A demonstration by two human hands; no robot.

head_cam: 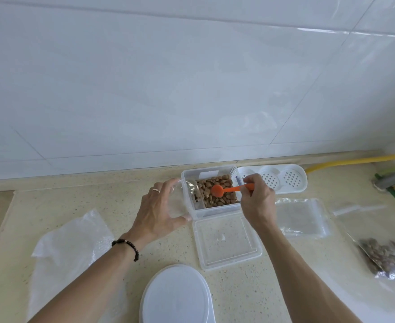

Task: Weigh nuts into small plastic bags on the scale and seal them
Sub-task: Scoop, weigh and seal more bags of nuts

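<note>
1. The nuts (217, 192) lie in a clear plastic box (211, 191) which stands on the speckled counter (126, 199), close to the white tiled wall (168, 78).
2. An orange spoon (229, 189) is over the nuts, with its round bowl above the middle of the box.
3. The right hand (258, 201) pinches the handle of the spoon at the right edge of the box.
4. The left hand (160, 210) holds a small clear bag (180, 201) against the left side of the box, with fingers and thumb curled around it. Some nuts are seen through the plastic there.
5. The two hands are apart, one on each side of the box.
6. The clear lid (226, 241) lies flat just in front of the box.
7. A white scale (176, 297) is at the near edge, between the forearms.
8. Empty clear bags (301, 217) lie to the right of the lid, and filled bags of nuts (387, 257) lie farther right.
9. A large crumpled plastic sheet (73, 243) lies on the left.
10. A white perforated tray (282, 178) is behind the right hand, and a yellow hose (354, 161) runs along the wall.
</note>
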